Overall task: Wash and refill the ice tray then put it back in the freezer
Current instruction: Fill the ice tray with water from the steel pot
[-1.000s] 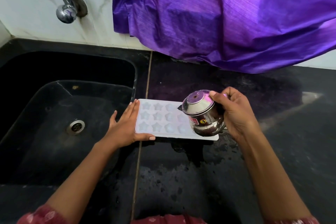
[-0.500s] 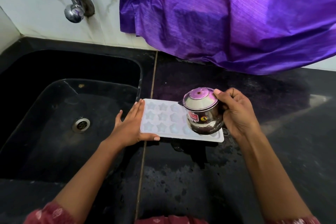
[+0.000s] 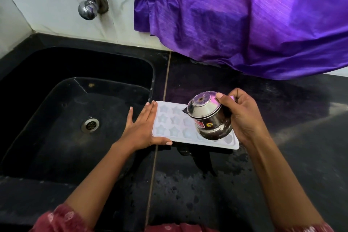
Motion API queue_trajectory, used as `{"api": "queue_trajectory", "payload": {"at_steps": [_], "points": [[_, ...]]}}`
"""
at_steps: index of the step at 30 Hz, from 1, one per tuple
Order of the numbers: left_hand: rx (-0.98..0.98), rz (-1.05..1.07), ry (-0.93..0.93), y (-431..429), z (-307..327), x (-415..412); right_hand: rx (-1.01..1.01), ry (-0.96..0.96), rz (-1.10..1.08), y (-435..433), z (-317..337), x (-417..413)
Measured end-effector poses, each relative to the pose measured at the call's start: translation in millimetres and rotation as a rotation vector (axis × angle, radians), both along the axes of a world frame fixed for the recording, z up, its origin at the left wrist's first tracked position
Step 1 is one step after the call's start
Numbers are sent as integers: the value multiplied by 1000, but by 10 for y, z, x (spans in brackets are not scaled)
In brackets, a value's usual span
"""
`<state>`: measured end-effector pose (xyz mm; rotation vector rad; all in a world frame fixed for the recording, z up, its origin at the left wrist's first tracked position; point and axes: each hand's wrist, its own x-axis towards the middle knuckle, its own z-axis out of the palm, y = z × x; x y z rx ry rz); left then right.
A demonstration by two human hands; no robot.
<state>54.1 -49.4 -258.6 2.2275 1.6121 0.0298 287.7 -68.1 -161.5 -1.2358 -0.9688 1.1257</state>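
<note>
White star-cell ice tray (image 3: 170, 124) is sitting on the bench (image 3: 286, 156), left hand (image 3: 141, 130) pressing flat against its end. Right hand (image 3: 243, 117) is gripping a steel pot (image 3: 209, 118) tilted over it.

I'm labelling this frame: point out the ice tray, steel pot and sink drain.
ice tray (image 3: 173, 121): head view, left half among the star moulds.
steel pot (image 3: 207, 113): head view, its pale side wall.
sink drain (image 3: 90, 125): head view, centre of the strainer.
</note>
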Motion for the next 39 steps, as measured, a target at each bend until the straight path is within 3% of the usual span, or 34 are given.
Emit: {"api": "queue_trajectory", "payload": {"at_steps": [15, 24, 39], "points": [[15, -32, -23, 22, -41, -15, -24, -38, -2, 3, 31, -22], [3, -26, -42, 22, -33, -10, -40, 136, -5, 17, 36, -46], [-3, -14, -61, 12, -50, -10, -32, -4, 62, 98, 56, -315]]}}
